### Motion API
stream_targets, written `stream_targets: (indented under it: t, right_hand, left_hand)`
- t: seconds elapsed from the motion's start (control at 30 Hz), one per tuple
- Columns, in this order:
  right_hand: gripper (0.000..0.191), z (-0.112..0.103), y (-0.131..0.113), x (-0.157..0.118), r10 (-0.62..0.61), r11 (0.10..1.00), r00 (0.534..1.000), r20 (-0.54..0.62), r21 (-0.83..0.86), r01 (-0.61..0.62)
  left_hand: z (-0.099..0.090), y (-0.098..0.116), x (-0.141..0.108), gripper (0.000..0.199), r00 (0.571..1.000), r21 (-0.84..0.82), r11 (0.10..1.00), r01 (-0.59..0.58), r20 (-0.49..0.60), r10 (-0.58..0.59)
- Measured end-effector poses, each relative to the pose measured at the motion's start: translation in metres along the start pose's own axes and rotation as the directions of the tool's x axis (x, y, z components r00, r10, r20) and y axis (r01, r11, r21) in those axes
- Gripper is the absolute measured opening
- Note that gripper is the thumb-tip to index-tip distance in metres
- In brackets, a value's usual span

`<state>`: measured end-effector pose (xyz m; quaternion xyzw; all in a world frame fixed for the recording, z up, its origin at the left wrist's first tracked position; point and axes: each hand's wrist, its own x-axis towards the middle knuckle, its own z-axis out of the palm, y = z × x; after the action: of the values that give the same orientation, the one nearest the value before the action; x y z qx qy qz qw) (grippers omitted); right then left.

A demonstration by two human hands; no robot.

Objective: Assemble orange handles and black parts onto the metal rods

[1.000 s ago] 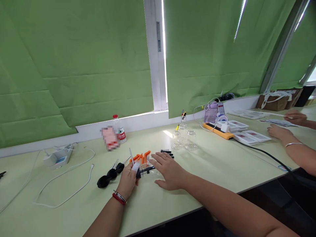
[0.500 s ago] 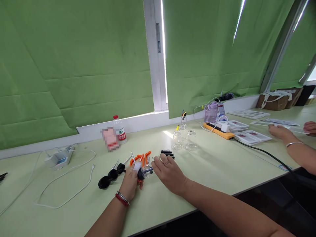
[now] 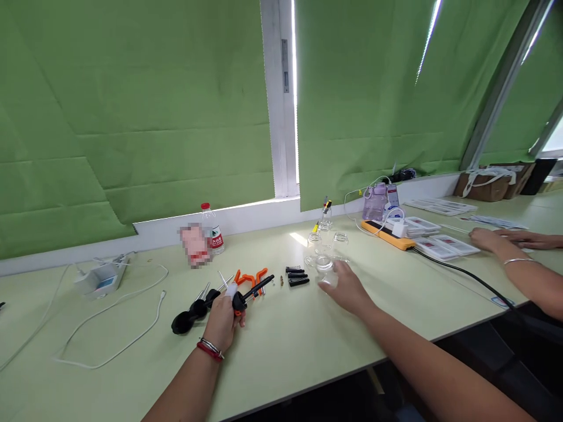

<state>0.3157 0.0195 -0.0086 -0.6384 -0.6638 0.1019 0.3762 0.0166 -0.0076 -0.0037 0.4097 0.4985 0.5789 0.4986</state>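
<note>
My left hand [image 3: 221, 319] is closed around a spray head with a black collar [image 3: 240, 301], a white part near the thumb and a dark stem pointing up to the right. Some orange shows beneath its collar. My right hand [image 3: 347, 290] curls around a clear glass bottle [image 3: 324, 265] with an open mouth, low over the table or on it; its base is partly hidden. Beyond the left hand lie orange trigger pieces [image 3: 248, 279], thin metal rods and round black caps [image 3: 182, 322]. Black pieces with springs [image 3: 297, 275] and small brass-coloured parts [image 3: 282, 281] lie between my hands.
More clear glass bottles [image 3: 341, 239] stand behind, one holding pens. A water bottle [image 3: 213, 231], white cable [image 3: 109, 363], white charger [image 3: 99, 278], orange power strip [image 3: 387, 235] and purple bottle [image 3: 375, 202] surround the work. At right, a co-worker's hands [image 3: 488, 240] are near flat white cases.
My right hand has moved right with the glass bottle, away from the spray head, leaving its stem bare. My left hand has shifted slightly left, still holding the spray head.
</note>
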Motion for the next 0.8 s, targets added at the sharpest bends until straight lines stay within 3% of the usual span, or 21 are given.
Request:
stream_targets:
  t: [0.1, 0.2, 0.33, 0.43, 0.5, 0.57, 0.67, 0.8]
  right_hand:
    - [0.058, -0.004, 0.024, 0.01, 0.114, 0.993, 0.993, 0.017, 0.028, -0.115]
    - [0.055, -0.006, 0.037, 0.017, 0.137, 0.99, 0.991, -0.006, -0.017, -0.137]
    - [0.069, -0.007, 0.041, 0.02, 0.101, 0.98, 0.976, -0.19, -0.15, -0.131]
    - [0.077, -0.009, 0.031, 0.016, -0.042, 0.972, 0.928, -0.37, -0.231, -0.048]
    - [0.069, -0.009, 0.015, 0.009, -0.238, 0.956, 0.884, -0.402, -0.257, 0.14]
    - [0.055, -0.006, -0.007, 0.0, -0.433, 0.896, 0.832, -0.347, -0.27, 0.353]
    - [0.047, 0.005, -0.042, -0.014, -0.621, 0.777, 0.774, -0.126, -0.228, 0.586]
    - [0.041, 0.028, -0.074, -0.027, -0.773, 0.593, 0.614, 0.159, -0.162, 0.788]
  left_hand:
    - [-0.001, -0.003, 0.002, 0.029, 1.0, 0.016, 1.0, 0.003, -0.008, -0.003]
    - [0.0, -0.003, 0.002, 0.028, 1.0, 0.043, 0.999, 0.017, -0.015, -0.016]
    - [0.001, -0.003, 0.002, 0.029, 1.0, 0.072, 0.997, 0.016, -0.006, -0.016]
    - [0.001, -0.002, 0.0, 0.03, 1.0, 0.11, 0.994, -0.007, 0.004, 0.007]
    - [0.003, 0.0, -0.002, 0.032, 1.0, 0.14, 0.99, -0.013, 0.018, 0.011]
    - [0.006, 0.003, -0.005, 0.035, 1.0, 0.168, 0.986, -0.002, 0.031, -0.003]
    - [0.009, 0.008, -0.01, 0.04, 0.996, 0.202, 0.979, 0.018, 0.077, -0.034]
    - [0.012, 0.011, -0.016, 0.042, 0.984, 0.225, 0.974, 0.017, 0.168, -0.057]
